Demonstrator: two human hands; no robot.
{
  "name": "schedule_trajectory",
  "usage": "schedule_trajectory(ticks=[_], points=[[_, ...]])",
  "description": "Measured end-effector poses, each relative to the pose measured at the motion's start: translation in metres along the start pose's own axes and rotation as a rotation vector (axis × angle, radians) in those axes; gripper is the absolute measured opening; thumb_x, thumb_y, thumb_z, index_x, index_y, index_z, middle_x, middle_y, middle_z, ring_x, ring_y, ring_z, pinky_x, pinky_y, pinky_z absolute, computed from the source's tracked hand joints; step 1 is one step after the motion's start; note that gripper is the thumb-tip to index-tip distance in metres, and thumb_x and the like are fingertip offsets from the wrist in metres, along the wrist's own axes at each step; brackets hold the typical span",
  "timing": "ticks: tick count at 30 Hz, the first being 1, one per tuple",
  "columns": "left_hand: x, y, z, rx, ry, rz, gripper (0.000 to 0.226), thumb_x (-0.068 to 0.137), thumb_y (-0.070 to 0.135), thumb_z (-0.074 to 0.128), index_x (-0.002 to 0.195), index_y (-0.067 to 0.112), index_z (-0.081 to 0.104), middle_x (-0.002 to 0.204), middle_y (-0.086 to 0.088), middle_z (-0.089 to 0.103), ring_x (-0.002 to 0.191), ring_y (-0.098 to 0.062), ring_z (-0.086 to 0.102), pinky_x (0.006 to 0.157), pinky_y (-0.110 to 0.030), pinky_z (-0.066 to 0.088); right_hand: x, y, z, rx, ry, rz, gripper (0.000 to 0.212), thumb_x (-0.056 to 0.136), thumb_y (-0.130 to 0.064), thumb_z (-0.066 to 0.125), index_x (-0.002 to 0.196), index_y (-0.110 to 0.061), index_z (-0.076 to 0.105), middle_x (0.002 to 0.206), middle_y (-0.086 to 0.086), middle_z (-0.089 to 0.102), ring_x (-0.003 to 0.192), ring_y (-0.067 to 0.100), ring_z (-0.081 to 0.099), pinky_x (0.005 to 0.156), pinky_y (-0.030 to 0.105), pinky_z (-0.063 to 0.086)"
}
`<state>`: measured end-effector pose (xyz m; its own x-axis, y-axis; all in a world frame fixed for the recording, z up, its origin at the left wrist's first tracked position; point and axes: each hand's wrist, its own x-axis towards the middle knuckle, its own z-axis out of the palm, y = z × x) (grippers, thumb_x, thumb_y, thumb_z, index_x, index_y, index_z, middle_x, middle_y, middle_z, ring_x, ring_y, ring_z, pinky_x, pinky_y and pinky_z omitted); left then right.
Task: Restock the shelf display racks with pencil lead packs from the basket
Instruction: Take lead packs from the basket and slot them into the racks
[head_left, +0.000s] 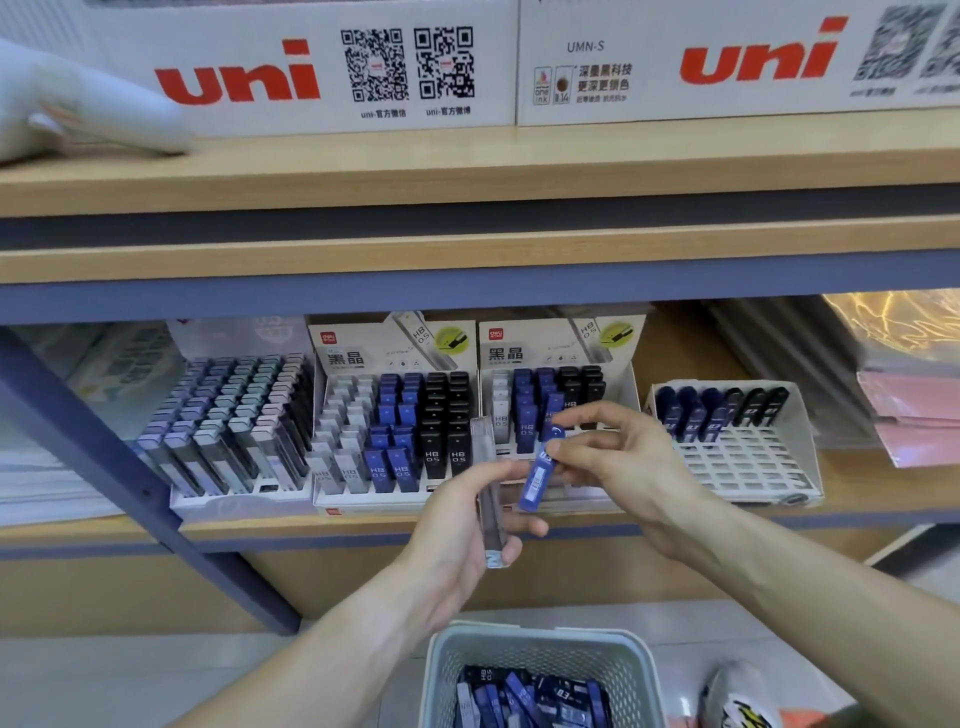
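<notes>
My left hand (457, 525) grips a clear lead pack (488, 499); my right hand (618, 462) pinches a blue lead pack (537, 480) beside it. Both sit before the shelf racks (395, 415), above the basket (540, 670) of packs.

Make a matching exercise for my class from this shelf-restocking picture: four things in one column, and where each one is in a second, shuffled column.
Things:
1. blue lead pack
2. clear lead pack
3. basket
4. white grid rack

Places:
A. on the shelf, furthest right of the racks
B. pinched in the right hand
C. low in front, below the hands
D. held upright in the left hand

Pairs: 1-B, 2-D, 3-C, 4-A
</notes>
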<state>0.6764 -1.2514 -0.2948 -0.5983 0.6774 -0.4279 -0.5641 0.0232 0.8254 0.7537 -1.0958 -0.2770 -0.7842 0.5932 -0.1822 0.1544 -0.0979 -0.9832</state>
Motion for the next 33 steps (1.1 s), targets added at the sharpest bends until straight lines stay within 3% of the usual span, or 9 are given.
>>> schedule_trajectory(ticks=[5,8,13,20,24,28,33], points=[[0.009,-0.004,0.020,-0.058,-0.081,-0.030,0.044,0.104,0.019,0.034,0.118,-0.007,0.067,0.087,-0.016,0.069,0.063,-0.029,0.060,0.046,-0.031,0.035,-0.003,-0.001,-0.035,-0.058,0.159,-0.069,0.021,0.083,-0.004,0.080,0.102,-0.013,0.073,0.089,0.013,0.077,0.080,0.025,0.076,0.071,0.026,0.059],[0.018,-0.010,0.037,-0.066,-0.098,-0.034,0.040,0.105,0.016,0.039,0.115,-0.006,0.071,0.086,-0.012,0.055,0.063,-0.026,0.059,0.048,-0.032,0.038,-0.005,-0.005,-0.063,-0.115,0.244,-0.123,0.021,0.081,-0.003,0.082,0.098,-0.011,0.073,0.086,0.012,0.077,0.079,0.024,0.076,0.070,0.026,0.060],[0.030,-0.018,0.068,-0.024,-0.126,-0.028,0.027,0.102,0.014,0.055,0.115,0.000,0.074,0.087,-0.009,0.055,0.065,-0.020,0.060,0.051,-0.031,0.043,-0.001,-0.008,-0.111,-0.463,0.421,-0.299,0.022,0.080,-0.009,0.084,0.095,-0.021,0.074,0.084,-0.004,0.074,0.075,0.005,0.071,0.071,0.022,0.060],[0.044,-0.020,0.093,-0.067,-0.071,-0.036,0.026,0.102,0.012,0.053,0.113,-0.002,0.072,0.096,-0.016,0.054,0.061,-0.021,0.060,0.047,-0.029,0.039,0.018,0.012,-0.130,-0.720,0.402,-0.421,0.023,0.088,-0.005,0.074,0.099,-0.025,0.073,0.088,-0.015,0.070,0.085,-0.001,0.067,0.076,0.004,0.049],[0.048,-0.020,0.099,-0.103,-0.053,-0.029,0.023,0.101,0.010,0.050,0.105,0.000,0.071,0.126,-0.025,0.062,0.063,-0.023,0.059,0.045,-0.029,0.040,0.026,0.018,-0.129,-0.798,0.379,-0.464,0.022,0.089,-0.004,0.071,0.101,-0.022,0.072,0.091,-0.010,0.071,0.086,0.004,0.067,0.083,0.019,0.055],[0.049,-0.020,0.103,-0.116,-0.045,-0.033,0.023,0.101,0.009,0.049,0.110,0.002,0.068,0.115,-0.014,0.073,0.062,-0.022,0.057,0.048,-0.029,0.038,0.028,0.022,-0.130,-0.826,0.349,-0.480,0.021,0.089,-0.003,0.072,0.102,-0.020,0.072,0.090,-0.008,0.072,0.085,0.007,0.068,0.084,0.025,0.058],[0.048,-0.020,0.103,-0.101,-0.043,-0.037,0.021,0.102,0.010,0.049,0.106,0.006,0.068,0.121,-0.017,0.069,0.065,-0.022,0.056,0.049,-0.029,0.039,0.031,0.023,-0.130,-0.832,0.340,-0.495,0.021,0.090,-0.004,0.071,0.104,-0.019,0.072,0.091,-0.008,0.072,0.087,0.007,0.068,0.085,0.026,0.058]])
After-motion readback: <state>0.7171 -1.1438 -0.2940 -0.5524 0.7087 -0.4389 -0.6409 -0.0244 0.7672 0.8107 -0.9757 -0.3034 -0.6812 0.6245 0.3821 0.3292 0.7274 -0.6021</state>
